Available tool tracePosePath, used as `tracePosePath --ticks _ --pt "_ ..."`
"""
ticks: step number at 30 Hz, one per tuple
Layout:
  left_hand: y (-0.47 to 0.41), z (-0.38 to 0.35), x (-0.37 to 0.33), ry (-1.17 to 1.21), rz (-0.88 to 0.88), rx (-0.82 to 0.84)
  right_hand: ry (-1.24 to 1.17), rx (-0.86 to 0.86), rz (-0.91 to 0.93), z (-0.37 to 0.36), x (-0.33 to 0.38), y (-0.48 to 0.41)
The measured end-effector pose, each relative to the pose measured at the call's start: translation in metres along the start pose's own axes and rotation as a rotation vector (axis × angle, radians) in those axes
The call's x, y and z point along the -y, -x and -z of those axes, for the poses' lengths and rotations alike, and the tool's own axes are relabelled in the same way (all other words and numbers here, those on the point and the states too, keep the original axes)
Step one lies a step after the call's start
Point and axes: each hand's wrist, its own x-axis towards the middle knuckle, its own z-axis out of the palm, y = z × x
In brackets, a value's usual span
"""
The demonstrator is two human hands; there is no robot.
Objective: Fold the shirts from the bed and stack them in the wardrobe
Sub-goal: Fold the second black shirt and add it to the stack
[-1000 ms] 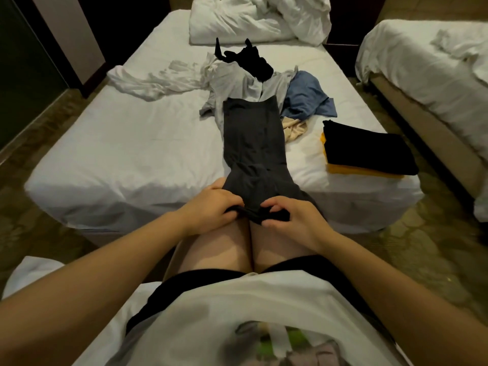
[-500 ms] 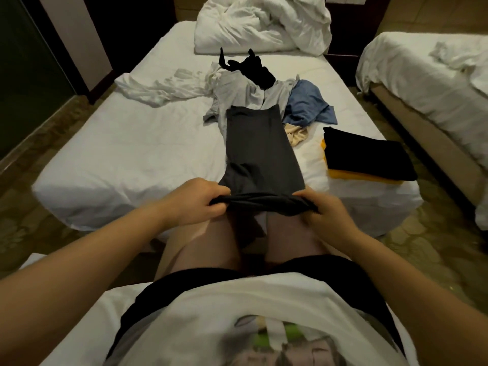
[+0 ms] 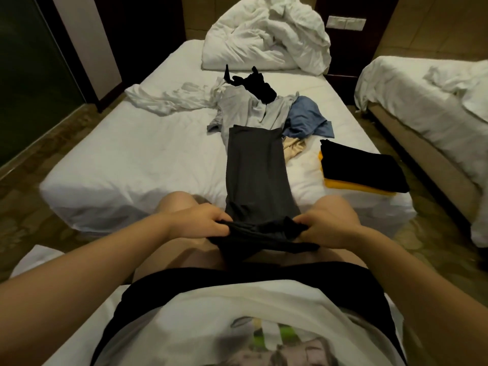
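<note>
Both hands have moved apart since one second ago: they were bunched together at the near hem, and now my left hand (image 3: 203, 220) and right hand (image 3: 327, 225) sit at opposite corners of it, with the hem drawn out between them and lifted over my knees. Each hand is closed, fingers and thumb pinching a gathered fold of the dark grey shirt (image 3: 253, 167). The shirt is already narrowed to a long strip. It lies on the bed (image 3: 132, 159) with its long axis running straight away from me, near end in my grip at the foot edge, far end resting on the light grey shirt (image 3: 237, 107) in the unfolded pile. Neither hand is nearer the work; both hold the same end, one per corner. I judge the step in hand to be the crosswise fold, so the near end would have to travel forward along that axis toward the far edge, both hands level to keep the strip square. To the right, near but apart from the strip, a black folded garment (image 3: 361, 167) sits on a yellow folded garment (image 3: 340, 184). A blue garment (image 3: 303, 120) and a black garment (image 3: 253, 84) remain loose in the pile. No wardrobe is identifiable in this view.
</note>
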Motion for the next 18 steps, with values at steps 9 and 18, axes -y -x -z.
tracePosePath --ticks 9,18 --pt "-0.046 0.031 0.016 0.791 0.100 0.062 -0.769 0.069 -0.037 0.034 -0.012 -0.040" --pt "-0.150 0.107 0.050 1.269 0.310 0.083 -0.937 0.036 -0.082 0.078 -0.061 -0.168"
